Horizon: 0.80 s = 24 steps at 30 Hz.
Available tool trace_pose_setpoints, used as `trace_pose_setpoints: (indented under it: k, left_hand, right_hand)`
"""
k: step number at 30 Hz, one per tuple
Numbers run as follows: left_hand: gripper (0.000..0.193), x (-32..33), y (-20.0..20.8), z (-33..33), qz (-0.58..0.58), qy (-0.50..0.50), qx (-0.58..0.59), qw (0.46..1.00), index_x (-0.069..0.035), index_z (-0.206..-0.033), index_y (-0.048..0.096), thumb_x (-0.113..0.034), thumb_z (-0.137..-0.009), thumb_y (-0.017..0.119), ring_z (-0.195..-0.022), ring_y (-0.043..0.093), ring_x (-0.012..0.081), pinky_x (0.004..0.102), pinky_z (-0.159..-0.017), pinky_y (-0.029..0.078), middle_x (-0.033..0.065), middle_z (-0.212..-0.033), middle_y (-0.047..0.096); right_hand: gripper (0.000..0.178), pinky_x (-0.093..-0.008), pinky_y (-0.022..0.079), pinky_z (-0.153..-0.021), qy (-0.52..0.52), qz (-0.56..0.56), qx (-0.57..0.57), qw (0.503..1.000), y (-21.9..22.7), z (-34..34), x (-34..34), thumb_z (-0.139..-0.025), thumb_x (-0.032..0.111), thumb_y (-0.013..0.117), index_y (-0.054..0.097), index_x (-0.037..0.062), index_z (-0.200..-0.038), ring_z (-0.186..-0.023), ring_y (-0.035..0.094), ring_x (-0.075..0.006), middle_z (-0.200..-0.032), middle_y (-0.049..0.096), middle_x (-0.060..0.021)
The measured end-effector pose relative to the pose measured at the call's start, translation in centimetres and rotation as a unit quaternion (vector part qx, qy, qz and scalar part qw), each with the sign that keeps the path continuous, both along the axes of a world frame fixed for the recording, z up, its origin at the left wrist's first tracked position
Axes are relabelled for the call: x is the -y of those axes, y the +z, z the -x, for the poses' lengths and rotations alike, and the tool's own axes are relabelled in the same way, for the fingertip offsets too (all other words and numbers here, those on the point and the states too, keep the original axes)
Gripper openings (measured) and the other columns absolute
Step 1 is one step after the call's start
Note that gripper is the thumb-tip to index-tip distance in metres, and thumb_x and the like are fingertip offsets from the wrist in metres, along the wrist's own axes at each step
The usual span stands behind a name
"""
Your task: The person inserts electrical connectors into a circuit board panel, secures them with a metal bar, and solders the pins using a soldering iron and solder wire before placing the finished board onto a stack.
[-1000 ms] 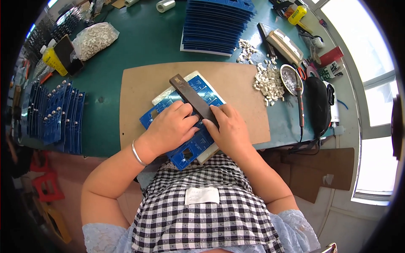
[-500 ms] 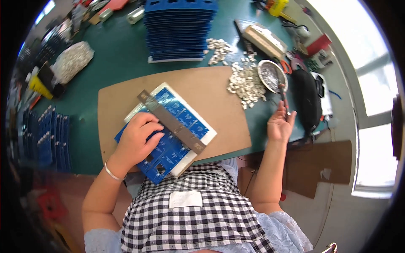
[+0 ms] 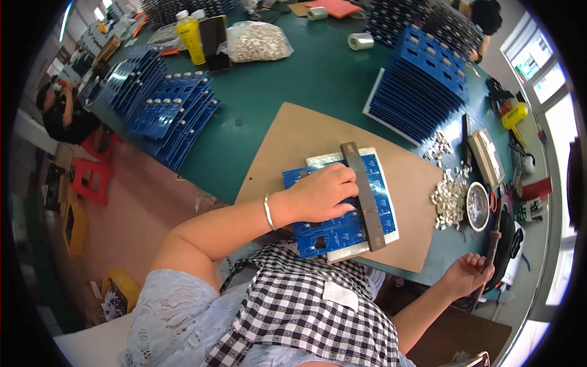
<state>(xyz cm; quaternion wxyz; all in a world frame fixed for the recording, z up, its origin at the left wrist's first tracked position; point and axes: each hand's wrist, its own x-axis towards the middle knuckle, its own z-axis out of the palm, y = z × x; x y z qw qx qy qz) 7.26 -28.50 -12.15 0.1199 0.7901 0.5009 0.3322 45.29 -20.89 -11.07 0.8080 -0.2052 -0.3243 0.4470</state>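
A blue circuit board (image 3: 333, 235) lies on a white pad (image 3: 392, 202) on a brown sheet of board (image 3: 409, 251), with a dark flat bar (image 3: 367, 205) across it. My left hand (image 3: 327, 192) rests on the circuit board, its fingers curled in beside the bar; whatever they may pinch is hidden under them. Off to the right, my right hand (image 3: 468, 275) is closed round the handle of a soldering iron (image 3: 494, 235), whose tip points away from me. Past the brown sheet, a pile of small metal parts (image 3: 449, 199) sits beside a round bowl (image 3: 477, 207).
A stack of blue boards (image 3: 416, 85) stands at the back right, more boards (image 3: 168, 116) at the left. A bag of small parts (image 3: 260, 43), a phone (image 3: 214, 43) and a yellow bottle (image 3: 191, 38) stand far left. Another person (image 3: 64, 113) is beyond a red stool (image 3: 90, 177).
The view has swung left, so the table appears shifted right and turned. My left hand stays on the circuit board; my right hand's fingers have curled in round the soldering iron.
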Motion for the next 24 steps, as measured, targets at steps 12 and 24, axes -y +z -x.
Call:
trace_pose_setpoints:
  k: [12, 24]
  left_hand:
    - [0.023, 19.2, -6.5, 2.8, -0.117, 0.139, 0.133, 0.974, -0.007, -0.098, 0.065, -0.011, -0.075, 0.066, -0.087, 0.059, 0.0271, 0.0403, -0.076, 0.049, 0.0084, -0.1, 0.06]
    - [0.033, 40.2, -26.1, 10.0, 0.619, 0.278, -0.006, 0.735, -0.005, -0.113, 0.062, -0.026, -0.087, 0.062, -0.102, 0.062, 0.0341, 0.0412, -0.087, 0.049, 0.0187, -0.106, 0.066]
  right_hand:
    - [0.008, -0.0292, 0.04, -0.062, -0.05, -0.131, 0.206, 0.969, 4.7, 4.2, -0.7, -0.092, 0.014, 0.058, 0.056, 0.0092, -0.098, -0.07, 0.053, -0.0178, -0.074, 0.058, -0.0077]
    - [0.027, -0.03, 0.047, -0.062, -0.168, -0.07, 0.184, 0.966, 4.6, 3.8, 0.4, -0.086, 0.032, 0.068, 0.06, 0.0131, -0.104, -0.064, 0.056, -0.0206, -0.084, 0.067, -0.0176]
